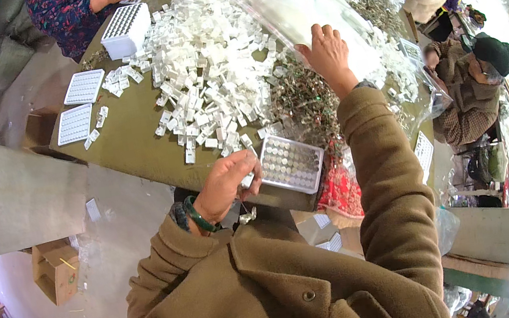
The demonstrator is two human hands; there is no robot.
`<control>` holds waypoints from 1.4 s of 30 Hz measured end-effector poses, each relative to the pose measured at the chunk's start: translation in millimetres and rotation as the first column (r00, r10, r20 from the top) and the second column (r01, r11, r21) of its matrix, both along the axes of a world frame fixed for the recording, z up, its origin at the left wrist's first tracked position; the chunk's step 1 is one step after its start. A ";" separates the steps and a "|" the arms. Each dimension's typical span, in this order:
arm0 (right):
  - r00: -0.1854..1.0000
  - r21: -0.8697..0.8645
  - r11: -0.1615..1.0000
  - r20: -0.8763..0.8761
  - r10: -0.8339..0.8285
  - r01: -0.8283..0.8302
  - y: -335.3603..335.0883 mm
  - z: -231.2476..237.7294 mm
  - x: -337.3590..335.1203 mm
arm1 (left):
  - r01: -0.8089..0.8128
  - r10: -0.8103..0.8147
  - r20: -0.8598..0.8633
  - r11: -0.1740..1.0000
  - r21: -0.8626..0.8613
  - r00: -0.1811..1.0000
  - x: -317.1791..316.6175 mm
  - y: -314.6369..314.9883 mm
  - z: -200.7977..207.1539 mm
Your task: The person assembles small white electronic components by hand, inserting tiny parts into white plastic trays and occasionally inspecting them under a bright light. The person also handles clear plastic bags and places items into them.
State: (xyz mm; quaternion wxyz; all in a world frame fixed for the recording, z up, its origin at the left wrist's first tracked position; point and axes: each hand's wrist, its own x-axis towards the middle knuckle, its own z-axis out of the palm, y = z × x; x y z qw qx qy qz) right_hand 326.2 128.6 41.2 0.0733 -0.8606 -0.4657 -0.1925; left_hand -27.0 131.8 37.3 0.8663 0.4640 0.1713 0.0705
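At the near table edge my left hand [225,183] is closed on a small white plastic piece [247,180]. A thin wire with a small shiny part [247,216] hangs below it. Farther out, my right hand [327,58] lies over a clear plastic bag [299,3], its fingers apart; whether it touches the plastic I cannot tell. Right of my left hand sits a clear tray [305,188] with rows of round silvery discs. Beyond it lie a heap of white plastic pieces [205,66] and a tangle of small wired parts [301,97].
White gridded trays [84,88] lie at the table's left, near a stack of white trays [125,32]. A person in a patterned sleeve [75,14] works at far left; others [475,88] sit at right. A cardboard box [57,273] stands on the floor.
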 end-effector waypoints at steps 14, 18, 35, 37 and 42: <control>0.910 -0.222 0.973 -0.414 -0.038 -0.060 24.4 -14.3 63.0 | -0.254 0.249 0.056 0.959 0.124 0.967 -0.3 20.3 14.9; 0.989 -0.006 0.997 -0.124 0.078 -0.079 16.7 -18.8 47.0 | -0.335 0.328 0.068 0.933 0.131 0.942 -5.6 12.3 20.2; 0.901 0.042 0.983 -0.395 0.179 -0.177 15.8 -24.3 99.5 | -0.513 0.589 0.007 0.709 -0.484 0.808 -43.1 -19.6 14.1; 0.900 0.060 0.989 -0.411 0.148 -0.135 10.3 -14.2 97.2 | -0.468 0.555 0.038 0.733 -0.493 0.831 -45.2 -21.3 11.1; 0.933 0.213 0.977 -0.347 0.097 -0.022 -11.6 22.5 79.5 | -0.505 0.496 -0.096 0.853 -0.134 0.863 -48.5 -28.7 18.0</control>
